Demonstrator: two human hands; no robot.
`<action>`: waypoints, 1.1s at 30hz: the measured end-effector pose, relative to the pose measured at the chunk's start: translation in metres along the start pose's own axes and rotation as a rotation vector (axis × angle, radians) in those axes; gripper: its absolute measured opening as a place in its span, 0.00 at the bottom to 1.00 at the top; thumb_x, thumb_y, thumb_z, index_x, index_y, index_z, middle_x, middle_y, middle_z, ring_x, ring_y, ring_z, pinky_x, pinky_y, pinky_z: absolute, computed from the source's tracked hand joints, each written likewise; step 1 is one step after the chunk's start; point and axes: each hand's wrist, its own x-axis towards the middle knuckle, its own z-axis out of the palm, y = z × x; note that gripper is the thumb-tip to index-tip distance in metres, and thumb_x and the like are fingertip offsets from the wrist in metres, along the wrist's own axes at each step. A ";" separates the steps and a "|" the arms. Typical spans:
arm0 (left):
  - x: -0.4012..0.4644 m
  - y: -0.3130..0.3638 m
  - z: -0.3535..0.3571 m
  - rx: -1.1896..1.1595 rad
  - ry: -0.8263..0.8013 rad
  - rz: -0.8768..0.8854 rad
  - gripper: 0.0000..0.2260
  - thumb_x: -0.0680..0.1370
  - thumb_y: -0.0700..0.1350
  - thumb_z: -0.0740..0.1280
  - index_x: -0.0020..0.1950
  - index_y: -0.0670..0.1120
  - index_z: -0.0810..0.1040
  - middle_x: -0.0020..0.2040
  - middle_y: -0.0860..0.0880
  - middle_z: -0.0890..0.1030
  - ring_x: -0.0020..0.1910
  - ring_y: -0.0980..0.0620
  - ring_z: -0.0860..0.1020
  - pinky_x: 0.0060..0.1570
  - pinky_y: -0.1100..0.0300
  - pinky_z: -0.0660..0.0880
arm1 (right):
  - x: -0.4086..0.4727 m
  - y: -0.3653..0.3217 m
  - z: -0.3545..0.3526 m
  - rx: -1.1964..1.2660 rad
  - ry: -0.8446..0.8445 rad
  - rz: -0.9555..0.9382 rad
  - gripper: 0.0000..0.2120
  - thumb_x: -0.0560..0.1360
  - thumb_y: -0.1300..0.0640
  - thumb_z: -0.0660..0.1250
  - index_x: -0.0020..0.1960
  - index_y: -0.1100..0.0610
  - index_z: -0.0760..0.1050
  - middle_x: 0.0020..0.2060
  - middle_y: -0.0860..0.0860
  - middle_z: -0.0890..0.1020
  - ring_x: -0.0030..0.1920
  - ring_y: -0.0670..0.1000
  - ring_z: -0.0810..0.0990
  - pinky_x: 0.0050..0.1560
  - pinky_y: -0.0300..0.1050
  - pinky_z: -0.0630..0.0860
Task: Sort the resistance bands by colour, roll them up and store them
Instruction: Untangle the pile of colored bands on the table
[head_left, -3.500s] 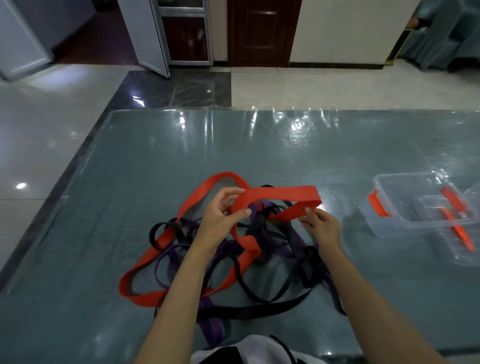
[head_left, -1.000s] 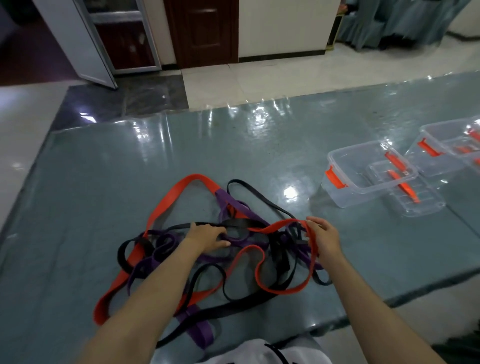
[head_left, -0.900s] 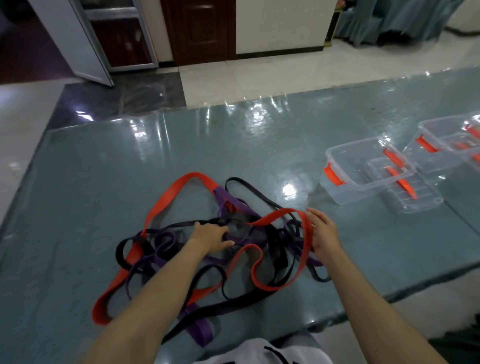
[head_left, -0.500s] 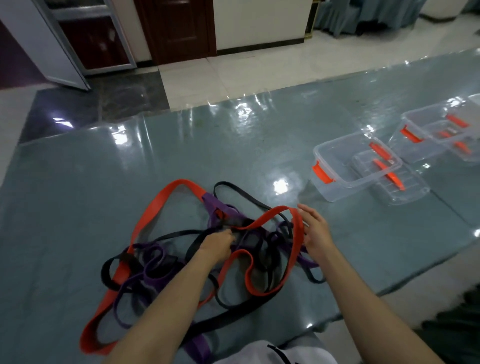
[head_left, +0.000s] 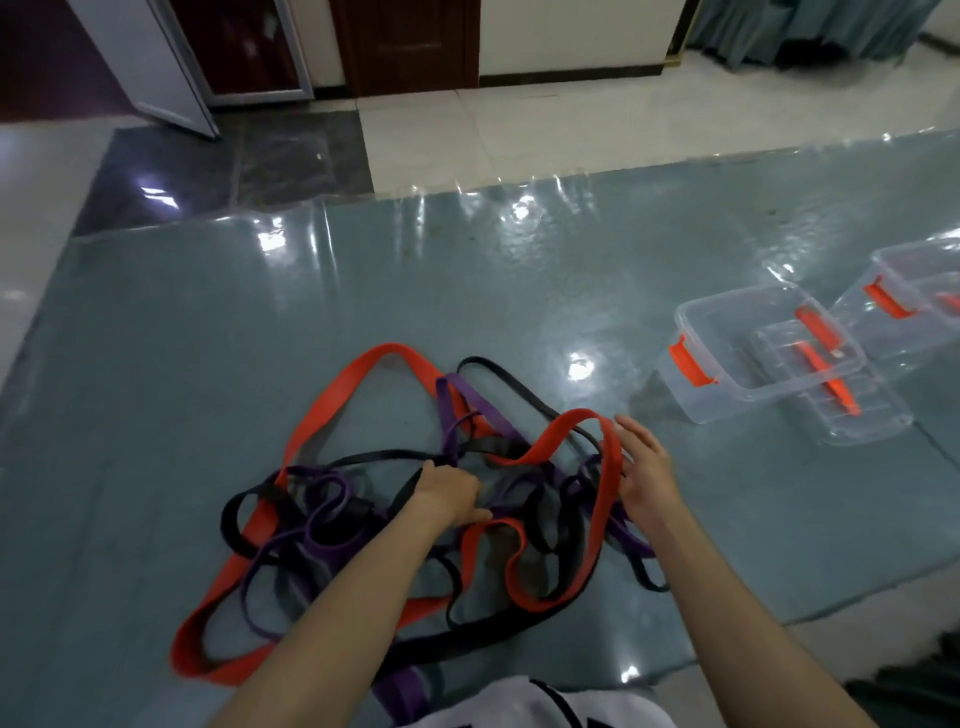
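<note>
Lowered from mid-air onto the tangle: the red band (head_left: 605, 467), no longer lifted. Left hand (head_left: 449, 493) now down among black and purple bands, fingers curled. Right hand (head_left: 644, 470) opened, fingers straight, touching the red loop at 3 o'clock.

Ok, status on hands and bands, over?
Left hand grips inside the tangled bands. Right hand open against the red band. Nothing sorted or rolled. Clear boxes empty.

Red band (head_left: 332, 410), purple band (head_left: 467, 400), black band (head_left: 509, 379); clear box (head_left: 748, 364), orange latches (head_left: 688, 361).
</note>
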 end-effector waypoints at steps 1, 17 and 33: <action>0.000 0.002 0.000 0.006 0.003 -0.007 0.26 0.84 0.64 0.60 0.67 0.45 0.79 0.69 0.43 0.78 0.66 0.40 0.77 0.74 0.40 0.64 | -0.001 0.000 0.001 0.003 -0.001 0.004 0.11 0.80 0.62 0.72 0.61 0.55 0.80 0.42 0.55 0.84 0.38 0.52 0.82 0.33 0.42 0.81; -0.015 0.034 0.008 0.065 0.205 -0.045 0.17 0.81 0.49 0.69 0.68 0.47 0.77 0.67 0.44 0.82 0.65 0.42 0.82 0.62 0.51 0.77 | -0.050 0.003 -0.017 0.008 -0.035 -0.040 0.13 0.83 0.64 0.67 0.67 0.60 0.78 0.37 0.56 0.83 0.32 0.49 0.81 0.30 0.39 0.80; -0.103 -0.086 0.006 -0.443 0.700 -0.078 0.16 0.74 0.45 0.75 0.60 0.48 0.78 0.52 0.46 0.83 0.57 0.40 0.77 0.53 0.48 0.73 | -0.049 0.035 -0.013 -0.047 -0.179 -0.038 0.19 0.80 0.69 0.69 0.70 0.63 0.76 0.53 0.59 0.85 0.39 0.46 0.86 0.43 0.37 0.82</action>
